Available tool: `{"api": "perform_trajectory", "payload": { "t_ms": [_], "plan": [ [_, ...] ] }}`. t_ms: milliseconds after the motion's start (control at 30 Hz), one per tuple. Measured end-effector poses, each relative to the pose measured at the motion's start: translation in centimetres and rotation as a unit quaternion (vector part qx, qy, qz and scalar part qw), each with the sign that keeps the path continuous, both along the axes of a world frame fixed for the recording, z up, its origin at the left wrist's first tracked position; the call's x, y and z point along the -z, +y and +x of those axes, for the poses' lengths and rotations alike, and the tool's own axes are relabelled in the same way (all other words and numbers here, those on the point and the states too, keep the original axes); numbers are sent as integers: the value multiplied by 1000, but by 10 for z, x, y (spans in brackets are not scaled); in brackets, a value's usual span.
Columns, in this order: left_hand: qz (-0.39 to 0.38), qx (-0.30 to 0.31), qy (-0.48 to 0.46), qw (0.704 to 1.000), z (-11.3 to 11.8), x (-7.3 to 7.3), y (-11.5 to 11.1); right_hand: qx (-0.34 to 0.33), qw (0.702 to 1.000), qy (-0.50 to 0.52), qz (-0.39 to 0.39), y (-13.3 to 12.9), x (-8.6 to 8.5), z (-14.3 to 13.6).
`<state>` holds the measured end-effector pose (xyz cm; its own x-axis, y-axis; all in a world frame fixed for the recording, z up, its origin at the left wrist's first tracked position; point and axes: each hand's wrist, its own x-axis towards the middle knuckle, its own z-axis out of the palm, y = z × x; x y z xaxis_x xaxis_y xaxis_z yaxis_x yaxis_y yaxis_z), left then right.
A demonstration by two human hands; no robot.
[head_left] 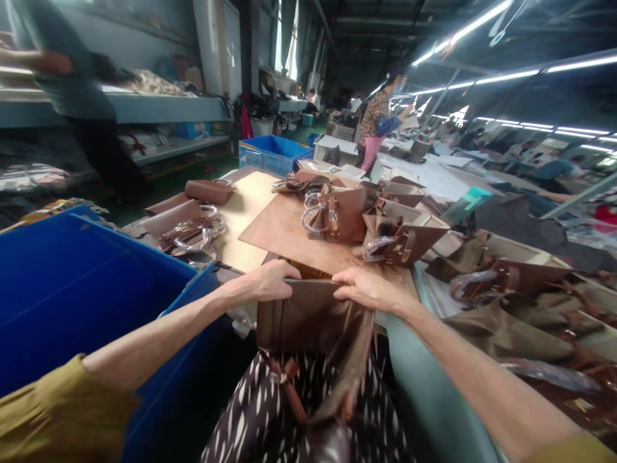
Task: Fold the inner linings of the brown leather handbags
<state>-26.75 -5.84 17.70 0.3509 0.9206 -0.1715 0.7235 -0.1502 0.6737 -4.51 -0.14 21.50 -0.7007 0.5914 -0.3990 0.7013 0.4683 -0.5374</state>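
Note:
A brown handbag (pixel 308 321) rests against my lap, its upper edge pulled up level in front of me. My left hand (pixel 272 281) grips that edge near its left end, with thumb and fingers pinched over it. Farther right on the same edge, my right hand (pixel 364 289) is closed in a like pinch. The bag's lower part hangs over my patterned skirt, with a brown strap (pixel 294 395) dangling there. Just beyond my hands lies a flat brown board (pixel 274 235), and a brown handbag with a wrapped handle (pixel 344 215) stands on it.
A large blue bin (pixel 96 270) stands close on my left. Brown bag pieces (pixel 186 222) lie at the table's left; several handbags (pixel 511 276) crowd the right side. Another blue bin (pixel 272 153) is beyond the table. One person (pixel 72 71) stands at left, another (pixel 378 116) farther back.

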Motion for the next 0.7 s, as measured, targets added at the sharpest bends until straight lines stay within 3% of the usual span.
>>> {"api": "perform_trajectory", "payload": {
  "t_ms": [100,200,333,533,700],
  "plan": [
    [12,24,8,1000,1,-7,3,-5,999,-1,-42,-6,4,10],
    [-14,50,4,999,7,1,-15,6,998,14,-62,-29,19,21],
    [-18,57,-11,998,11,12,-37,46,997,56,-27,-52,33,29],
    [4,56,-8,998,23,3,-42,73,997,40,2,-58,29,29],
    [-6,61,-16,998,27,3,-40,48,996,55,52,-61,27,26]
  ]
}}
